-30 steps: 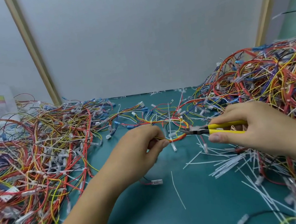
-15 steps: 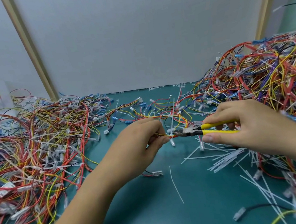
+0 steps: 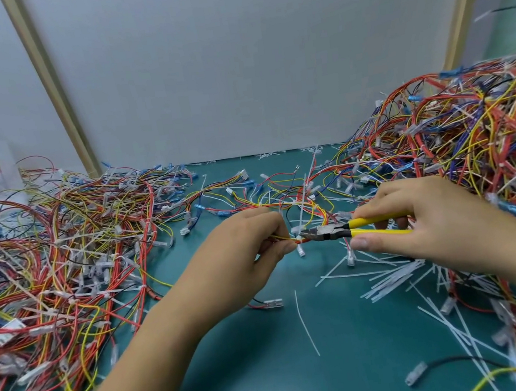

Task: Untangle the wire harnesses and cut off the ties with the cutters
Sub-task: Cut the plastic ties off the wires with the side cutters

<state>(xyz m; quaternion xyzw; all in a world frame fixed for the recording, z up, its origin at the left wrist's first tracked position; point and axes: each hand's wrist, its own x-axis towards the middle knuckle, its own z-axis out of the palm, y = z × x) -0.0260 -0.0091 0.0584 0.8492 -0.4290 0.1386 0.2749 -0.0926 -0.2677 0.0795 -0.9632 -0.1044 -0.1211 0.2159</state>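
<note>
My left hand [image 3: 245,256] pinches a thin red-and-yellow wire harness [image 3: 304,205] between thumb and fingers, above the middle of the green table [image 3: 273,373]. My right hand [image 3: 424,226] grips the yellow handles of the cutters [image 3: 346,229]. The cutter jaws point left and sit at a white tie [image 3: 301,222] on the harness, right beside my left fingertips. A small white connector [image 3: 300,250] hangs just under the jaws. The harness loops away behind both hands.
A big tangle of red, yellow and blue wires [image 3: 63,270] covers the left of the table, and a taller heap [image 3: 472,140] rises at the right. Cut white tie strips [image 3: 388,276] lie scattered under my right hand. A grey wall panel [image 3: 249,65] closes the back.
The cutter jaws have moved left along the harness until they reach the tie at my left fingertips. Both hands keep their grips.
</note>
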